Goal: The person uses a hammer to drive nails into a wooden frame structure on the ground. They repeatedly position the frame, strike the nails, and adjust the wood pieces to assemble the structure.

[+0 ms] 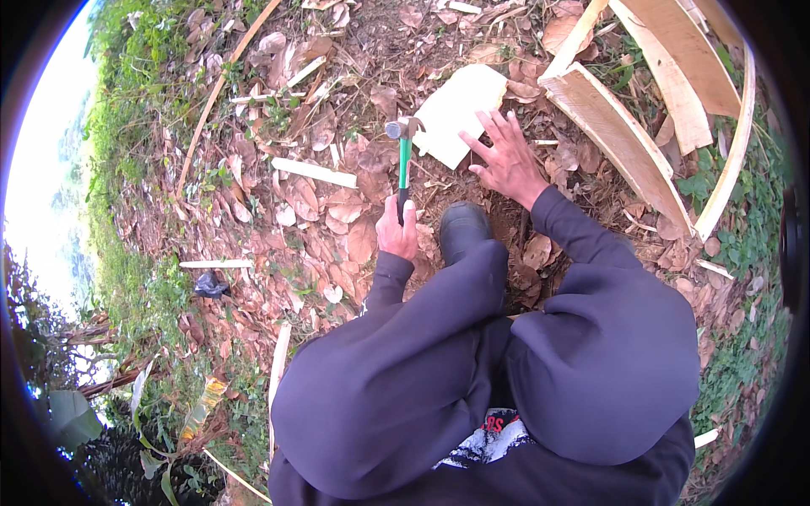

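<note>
L hand (396,229) grips hammer (404,164): prob. head-heavy, stiff; best held low on handle. R hand (508,162) spread wide by pale slab (460,105), contact unclear.

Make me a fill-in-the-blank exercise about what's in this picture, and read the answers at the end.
1. The left hand grips a ____ with a green and black handle.
2. The right hand is at the edge of a pale piece of ____.
3. Large curved boards lie toward the upper ____ of the picture.
4. Dry brown ____ litter the ground.

Missing words: hammer; wood; right; leaves.
</note>
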Motion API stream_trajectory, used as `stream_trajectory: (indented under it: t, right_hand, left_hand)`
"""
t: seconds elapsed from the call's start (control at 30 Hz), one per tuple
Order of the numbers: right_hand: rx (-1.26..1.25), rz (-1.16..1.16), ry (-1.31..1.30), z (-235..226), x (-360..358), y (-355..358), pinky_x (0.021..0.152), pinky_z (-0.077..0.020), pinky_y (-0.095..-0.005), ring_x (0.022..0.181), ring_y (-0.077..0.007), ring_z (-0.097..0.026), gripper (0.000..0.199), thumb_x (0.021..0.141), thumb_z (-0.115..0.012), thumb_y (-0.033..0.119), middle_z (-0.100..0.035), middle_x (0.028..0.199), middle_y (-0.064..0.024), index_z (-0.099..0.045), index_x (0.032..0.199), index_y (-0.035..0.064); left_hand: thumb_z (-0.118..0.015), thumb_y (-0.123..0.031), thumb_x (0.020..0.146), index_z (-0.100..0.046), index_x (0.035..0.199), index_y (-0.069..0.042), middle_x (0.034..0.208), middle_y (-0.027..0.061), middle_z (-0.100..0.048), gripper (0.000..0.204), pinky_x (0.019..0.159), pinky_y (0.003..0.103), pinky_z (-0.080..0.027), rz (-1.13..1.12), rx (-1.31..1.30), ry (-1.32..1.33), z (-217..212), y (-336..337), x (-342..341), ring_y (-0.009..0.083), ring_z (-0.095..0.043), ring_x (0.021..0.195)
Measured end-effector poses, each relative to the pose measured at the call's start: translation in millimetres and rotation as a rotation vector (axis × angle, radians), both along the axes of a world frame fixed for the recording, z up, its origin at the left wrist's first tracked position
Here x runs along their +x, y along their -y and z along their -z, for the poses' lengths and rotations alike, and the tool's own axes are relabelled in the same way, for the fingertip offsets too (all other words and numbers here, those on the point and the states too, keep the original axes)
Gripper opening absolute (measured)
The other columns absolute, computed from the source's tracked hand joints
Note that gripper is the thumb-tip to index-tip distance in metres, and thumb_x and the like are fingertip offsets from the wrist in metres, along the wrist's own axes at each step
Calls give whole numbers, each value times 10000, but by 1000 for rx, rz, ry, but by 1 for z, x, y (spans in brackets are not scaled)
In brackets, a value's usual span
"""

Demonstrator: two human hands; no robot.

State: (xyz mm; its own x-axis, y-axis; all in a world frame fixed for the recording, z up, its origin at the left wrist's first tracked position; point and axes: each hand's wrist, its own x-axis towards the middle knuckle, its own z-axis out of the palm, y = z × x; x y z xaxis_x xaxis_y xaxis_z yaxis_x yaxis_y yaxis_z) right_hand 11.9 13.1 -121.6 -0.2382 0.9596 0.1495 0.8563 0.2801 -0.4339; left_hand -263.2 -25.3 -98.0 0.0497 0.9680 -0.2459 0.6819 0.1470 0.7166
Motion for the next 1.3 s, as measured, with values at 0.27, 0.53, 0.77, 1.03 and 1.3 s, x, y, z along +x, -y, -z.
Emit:
stream_trajectory:
  t: [0.27, 0.53, 0.77, 1.03, 1.3]
  right_hand:
    - [-88, -54, 131, 9, 21, -36, 1209, -121, -654, 1460, -332, -340, 762, 783, -748, 551, -415, 1570, -97, -566, 1430, 195]
    - [-60, -62, 90, 14, 26, -40, 1233, -128, -557, 1429, -323, -392, 961, 756, -748, 501, -479, 1521, -104, -366, 1543, 103]
    - [-139, -21, 105, 11, 27, -45, 1201, -176, -577, 1433, -324, -383, 1022, 739, -754, 469, -498, 1471, -210, -305, 1562, 62]
    - [-238, -12, 182, 0, 24, -47, 1198, -152, -598, 1441, -323, -373, 1023, 737, -746, 499, -473, 1499, -212, -317, 1563, 73]
    - [-170, -59, 74, -5, 25, -62, 1124, -283, -629, 1305, -262, -486, 679, 861, -693, 420, -575, 1377, -103, -527, 1413, 62]
  left_hand:
    - [-490, -275, 1052, -520, 940, -54, 651, 241, -571, 250, 526, 547, -409, 82, 99, -103, 17, -9, -13, 471, -579, 599]
    - [-394, -442, 1074, -520, 968, -48, 615, 146, -578, 428, 472, 409, -416, 22, 238, -32, 19, -8, -6, 301, -582, 517]
    - [-385, -427, 1088, -517, 902, -41, 565, 86, -536, 448, 454, 408, -397, -99, 163, 136, -7, -38, -17, 224, -553, 471]
    - [-418, -340, 1080, -499, 1010, -54, 707, 280, -601, 305, 545, 534, -446, 90, 184, -299, 25, 3, -3, 441, -639, 659]
    - [-512, -305, 1041, -605, 949, -32, 622, 154, -586, 303, 537, 448, -440, -120, 20, -28, -8, 10, -37, 317, -612, 555]
